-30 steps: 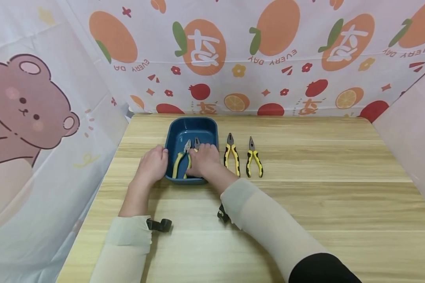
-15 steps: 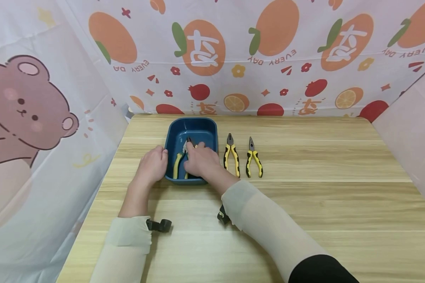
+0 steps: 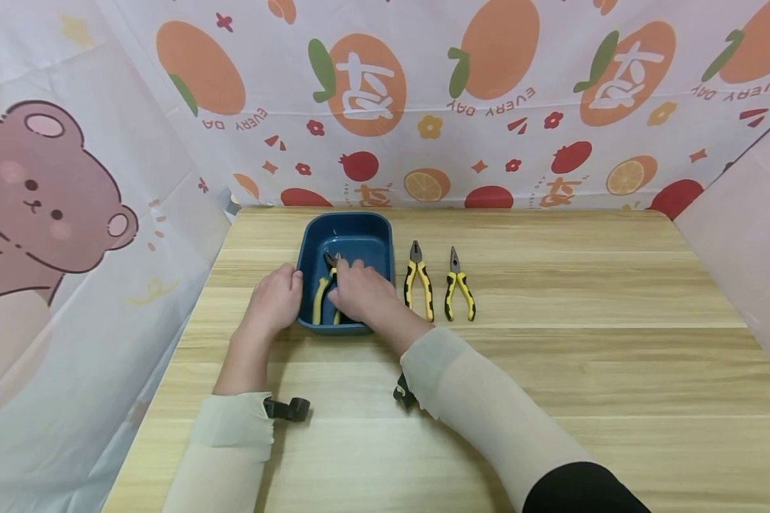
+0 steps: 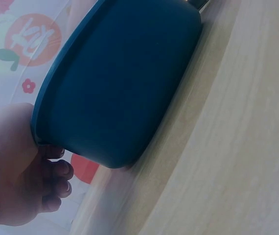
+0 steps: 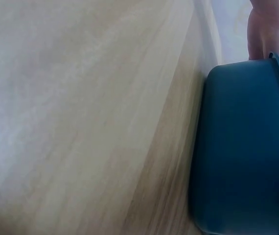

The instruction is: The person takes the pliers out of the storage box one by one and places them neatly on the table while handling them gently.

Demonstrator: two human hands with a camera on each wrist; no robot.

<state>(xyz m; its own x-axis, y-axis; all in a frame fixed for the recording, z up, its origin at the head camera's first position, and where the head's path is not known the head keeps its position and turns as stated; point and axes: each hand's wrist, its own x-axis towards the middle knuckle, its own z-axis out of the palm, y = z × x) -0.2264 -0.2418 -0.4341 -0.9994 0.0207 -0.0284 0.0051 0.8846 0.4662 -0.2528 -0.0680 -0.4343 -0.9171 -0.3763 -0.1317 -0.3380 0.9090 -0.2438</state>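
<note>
In the head view, the handles of the dark-headed pliers were mostly covered by the gripping right hand, whose fingertips couldn't really be made out either. The silver-headed pair in the blue tray was partly blocked too. Both sleeves got chopped off at the bottom. In the left wrist shot, the left hand was cropped by the left edge, and in the right wrist one the tray was cut off, everything pretty blurry

I get bright, even light in the head view, soft shadow near the left hand, and hazy wrist views.
</note>
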